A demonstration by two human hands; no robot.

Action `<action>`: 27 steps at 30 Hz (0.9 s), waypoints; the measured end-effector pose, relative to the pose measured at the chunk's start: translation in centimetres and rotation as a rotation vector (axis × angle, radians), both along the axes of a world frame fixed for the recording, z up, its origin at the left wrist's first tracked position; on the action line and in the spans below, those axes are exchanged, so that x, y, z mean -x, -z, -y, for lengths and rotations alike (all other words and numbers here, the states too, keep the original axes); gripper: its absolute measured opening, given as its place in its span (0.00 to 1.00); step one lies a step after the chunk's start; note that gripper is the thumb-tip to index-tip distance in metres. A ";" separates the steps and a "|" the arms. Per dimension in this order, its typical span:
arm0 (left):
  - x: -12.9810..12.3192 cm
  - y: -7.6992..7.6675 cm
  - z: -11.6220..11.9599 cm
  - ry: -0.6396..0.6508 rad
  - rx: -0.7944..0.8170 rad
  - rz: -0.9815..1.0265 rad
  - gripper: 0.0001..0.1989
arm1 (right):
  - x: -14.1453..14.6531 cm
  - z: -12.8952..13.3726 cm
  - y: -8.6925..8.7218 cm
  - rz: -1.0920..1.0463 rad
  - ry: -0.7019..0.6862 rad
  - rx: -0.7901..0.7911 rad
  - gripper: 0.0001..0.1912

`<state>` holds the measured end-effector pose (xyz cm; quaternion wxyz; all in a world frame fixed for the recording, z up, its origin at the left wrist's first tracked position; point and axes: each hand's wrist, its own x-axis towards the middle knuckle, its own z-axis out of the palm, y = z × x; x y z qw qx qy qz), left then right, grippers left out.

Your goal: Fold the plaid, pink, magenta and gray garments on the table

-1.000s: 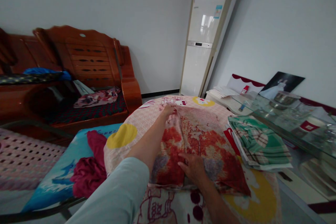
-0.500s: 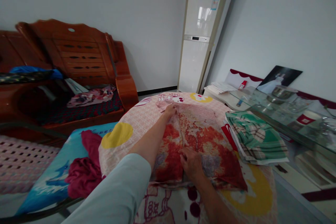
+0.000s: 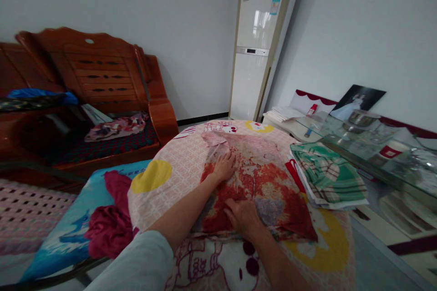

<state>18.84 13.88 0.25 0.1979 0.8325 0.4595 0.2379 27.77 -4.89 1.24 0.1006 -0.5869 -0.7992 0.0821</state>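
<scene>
A red, pink and grey patterned garment [image 3: 266,177] lies spread on a round table with a pink and yellow printed cover [image 3: 187,159]. My left hand [image 3: 224,167] rests on the garment's left part, palm down with its fingers apart. Nearer to me, my right hand [image 3: 241,216] lies on the lower middle of the garment, its fingers loosely spread and touching the fabric. Neither hand grips anything visible. Just right of the garment sits a folded stack of cloths with a green checked one [image 3: 327,173] on top.
On the left stand a wooden bench [image 3: 102,72] with clothing on it and a blue cushion [image 3: 71,218] bearing a crimson cloth [image 3: 111,229]. Glass shelving [image 3: 348,136] with bowls reaches along the table's right side. A tall white cabinet unit [image 3: 251,77] stands behind.
My left hand has come back from the garment's top edge and lies flat lower on it. My right hand has shifted slightly left and nearer. The view has turned a little.
</scene>
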 end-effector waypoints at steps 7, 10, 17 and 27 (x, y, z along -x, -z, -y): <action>-0.1 -1.0 2.5 0.107 -0.008 -0.150 0.27 | -3.7 -0.6 -1.2 -0.255 0.316 -0.184 0.15; -0.7 -0.7 5.0 0.248 -0.018 -0.175 0.31 | -7.9 0.2 -2.0 -0.181 0.665 -0.310 0.17; -0.8 0.9 9.5 0.271 -0.205 -0.289 0.34 | -14.3 3.7 -1.5 0.158 0.975 -0.166 0.16; -0.9 0.3 10.0 0.318 -0.209 -0.260 0.33 | -15.2 5.1 -1.3 0.118 1.123 0.047 0.21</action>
